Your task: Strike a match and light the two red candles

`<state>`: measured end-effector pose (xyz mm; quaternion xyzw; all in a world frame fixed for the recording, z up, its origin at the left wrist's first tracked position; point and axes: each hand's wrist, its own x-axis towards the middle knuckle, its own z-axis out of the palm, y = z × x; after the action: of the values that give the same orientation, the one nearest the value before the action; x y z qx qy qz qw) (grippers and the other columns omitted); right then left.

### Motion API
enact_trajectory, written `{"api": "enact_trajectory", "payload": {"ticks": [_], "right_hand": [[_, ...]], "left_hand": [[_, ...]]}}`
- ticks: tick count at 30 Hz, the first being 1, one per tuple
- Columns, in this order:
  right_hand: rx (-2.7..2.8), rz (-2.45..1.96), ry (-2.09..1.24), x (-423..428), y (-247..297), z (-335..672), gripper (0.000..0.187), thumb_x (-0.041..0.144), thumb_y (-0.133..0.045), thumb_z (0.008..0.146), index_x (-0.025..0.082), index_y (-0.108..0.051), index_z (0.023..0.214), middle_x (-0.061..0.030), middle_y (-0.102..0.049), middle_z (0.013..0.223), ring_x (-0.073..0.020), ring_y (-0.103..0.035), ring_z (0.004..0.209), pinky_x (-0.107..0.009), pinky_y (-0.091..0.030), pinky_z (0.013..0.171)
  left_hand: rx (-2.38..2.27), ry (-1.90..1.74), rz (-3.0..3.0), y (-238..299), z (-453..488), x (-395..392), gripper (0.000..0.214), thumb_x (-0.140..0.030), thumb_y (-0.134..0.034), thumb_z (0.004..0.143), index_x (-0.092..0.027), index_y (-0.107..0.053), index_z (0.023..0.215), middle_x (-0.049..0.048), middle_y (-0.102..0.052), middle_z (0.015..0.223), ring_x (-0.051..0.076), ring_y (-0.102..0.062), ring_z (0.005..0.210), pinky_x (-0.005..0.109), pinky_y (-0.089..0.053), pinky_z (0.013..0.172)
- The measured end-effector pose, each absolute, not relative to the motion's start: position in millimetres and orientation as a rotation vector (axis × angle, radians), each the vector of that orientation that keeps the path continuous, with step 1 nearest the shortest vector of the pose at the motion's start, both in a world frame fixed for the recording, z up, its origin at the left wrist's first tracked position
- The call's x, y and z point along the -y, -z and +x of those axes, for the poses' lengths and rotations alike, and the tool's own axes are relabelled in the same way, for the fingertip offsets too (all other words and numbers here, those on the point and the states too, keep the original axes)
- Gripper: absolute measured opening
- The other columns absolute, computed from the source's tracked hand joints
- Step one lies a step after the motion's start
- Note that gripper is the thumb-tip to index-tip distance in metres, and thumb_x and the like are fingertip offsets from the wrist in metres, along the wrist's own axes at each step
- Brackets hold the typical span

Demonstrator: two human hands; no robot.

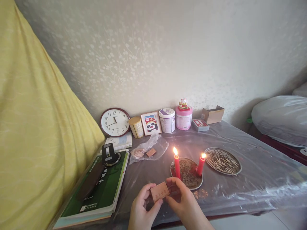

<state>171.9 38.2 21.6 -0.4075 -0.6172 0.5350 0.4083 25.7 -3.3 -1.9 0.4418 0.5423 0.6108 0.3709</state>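
Above the table's front edge, a small tan matchbox (160, 191) with printed characters is held at a slight tilt. My left hand (144, 207) grips its left side between thumb and fingers. My right hand (183, 200) pinches its right end, with some fingers hidden behind. Just beyond, two lit red candles stand on a round metal plate (188, 179): the left candle (177, 166) and the shorter right candle (200, 166). Another matchbox (151, 152) lies on or in a clear plastic bag (161, 145).
Matchsticks (224, 163) lie on a second round plate (237, 158) at right. A green book (112, 188) bearing a dark object is at left. Along the wall stand a clock (115, 122), a framed panda picture (151, 123), tins and a cardboard box (213, 115). A yellow curtain (43, 127) hangs left.
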Motion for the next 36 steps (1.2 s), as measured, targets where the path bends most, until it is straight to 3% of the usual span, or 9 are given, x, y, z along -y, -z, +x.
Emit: {"api": "enact_trajectory", "payload": {"ticks": [5, 18, 23, 30, 36], "right_hand": [[1.643, -1.082, -1.203, -37.9, -16.5, 174.7, 0.042, 0.008, -0.053, 0.069, 0.018, -0.056, 0.110, -0.0066, -0.068, 0.099, -0.0205, -0.065, 0.086, -0.035, -0.052, 0.078], [1.794, -1.114, -1.110, -39.6, -16.6, 180.9, 0.056, 0.004, -0.053, 0.062, 0.021, -0.061, 0.114, -0.0045, -0.066, 0.099, -0.0206, -0.062, 0.094, -0.034, -0.047, 0.088], [1.911, -1.201, -1.009, -38.3, -15.7, 181.6, 0.049, 0.004, -0.052, 0.062, 0.023, -0.066, 0.104, -0.0054, -0.063, 0.100, -0.0209, -0.063, 0.091, -0.030, -0.049, 0.082], [1.962, -1.279, -0.920, -37.4, -16.4, 181.2, 0.042, 0.006, -0.053, 0.068, 0.020, -0.064, 0.106, -0.0078, -0.063, 0.102, -0.0225, -0.063, 0.091, -0.031, -0.048, 0.082], [2.031, -1.291, -0.887, -36.3, -18.7, 180.7, 0.044, 0.006, -0.052, 0.069, 0.019, -0.063, 0.110, -0.0093, -0.065, 0.104, -0.0244, -0.063, 0.093, -0.034, -0.048, 0.083]], "left_hand": [[-1.528, -1.541, 1.271, 4.9, 28.5, 4.9, 0.037, -0.043, -0.072, 0.066, -0.022, -0.066, 0.096, 0.0097, -0.075, 0.089, 0.026, -0.069, 0.081, 0.033, -0.053, 0.074], [-1.433, -1.423, 1.329, 11.4, 20.8, 4.3, 0.035, -0.034, -0.071, 0.068, -0.021, -0.066, 0.101, 0.0102, -0.075, 0.092, 0.026, -0.069, 0.083, 0.032, -0.053, 0.075], [-1.229, -1.358, 1.200, 9.0, 20.8, 0.3, 0.039, -0.031, -0.074, 0.069, -0.019, -0.063, 0.105, 0.0131, -0.074, 0.097, 0.028, -0.068, 0.090, 0.037, -0.052, 0.081], [-1.327, -1.341, 0.997, -4.9, 17.7, -3.8, 0.027, -0.043, -0.072, 0.068, -0.017, -0.068, 0.068, 0.0041, -0.068, 0.059, 0.017, -0.060, 0.050, 0.028, -0.047, 0.051], [-1.345, -1.307, 0.954, 0.2, 12.5, -4.5, 0.030, -0.046, -0.071, 0.067, -0.017, -0.069, 0.063, 0.0007, -0.061, 0.048, 0.016, -0.054, 0.045, 0.028, -0.042, 0.048]]}}
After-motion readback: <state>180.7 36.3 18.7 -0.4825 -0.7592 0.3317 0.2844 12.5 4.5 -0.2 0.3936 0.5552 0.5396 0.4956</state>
